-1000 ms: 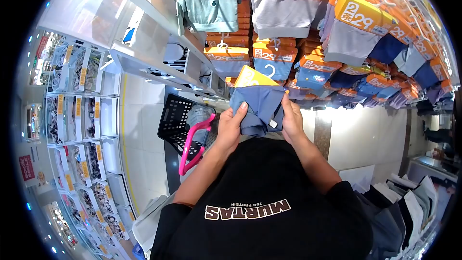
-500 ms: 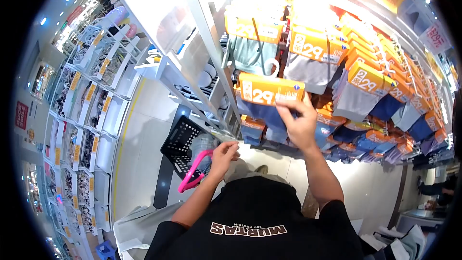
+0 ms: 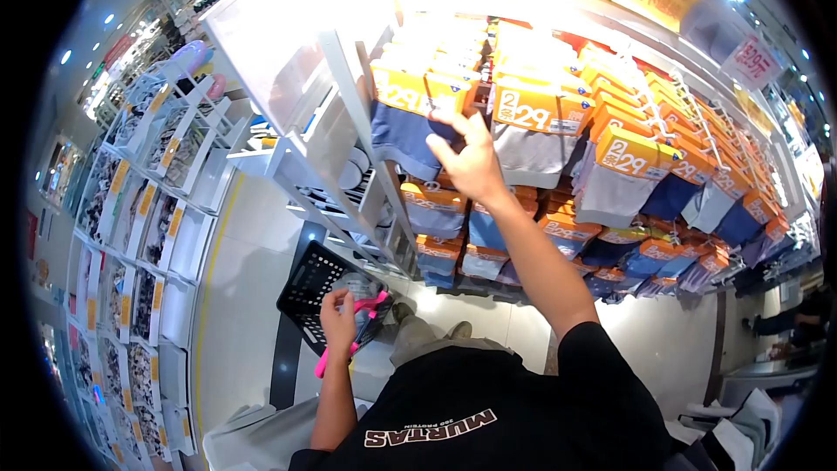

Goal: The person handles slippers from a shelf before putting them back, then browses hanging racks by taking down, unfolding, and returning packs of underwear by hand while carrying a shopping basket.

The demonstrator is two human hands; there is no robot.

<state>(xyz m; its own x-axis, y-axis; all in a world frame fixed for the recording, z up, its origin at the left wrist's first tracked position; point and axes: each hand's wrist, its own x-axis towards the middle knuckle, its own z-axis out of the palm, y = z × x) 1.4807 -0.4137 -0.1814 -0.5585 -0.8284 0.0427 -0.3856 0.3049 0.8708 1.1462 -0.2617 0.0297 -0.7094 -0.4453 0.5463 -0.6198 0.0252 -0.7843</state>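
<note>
My right hand [image 3: 468, 157] is raised to the upper rack, its fingertips by the lower edge of an orange-topped pack [image 3: 410, 92] from which dark blue fabric [image 3: 403, 135] hangs. Whether the fingers still touch the pack is hard to tell; thumb and fingers are apart. Down at the left, my left hand [image 3: 338, 318] is above the black basket [image 3: 301, 283] and its pink handle [image 3: 370, 303], with fingers curled and nothing visible in them. To the right of the dark blue pack hangs a grey one [image 3: 527, 153].
More orange-topped packs [image 3: 632, 153] hang in rows to the right and below. A white shelf frame [image 3: 349, 96] stands left of them. Shelves of small goods [image 3: 131, 296] line the far left. Folded garments [image 3: 732, 436] lie at lower right. Part of another person [image 3: 789, 323] shows at far right.
My right hand has moved up and left with the dark blue pack, which is now at the front of the upper rack. My left hand has moved left and down over the basket.
</note>
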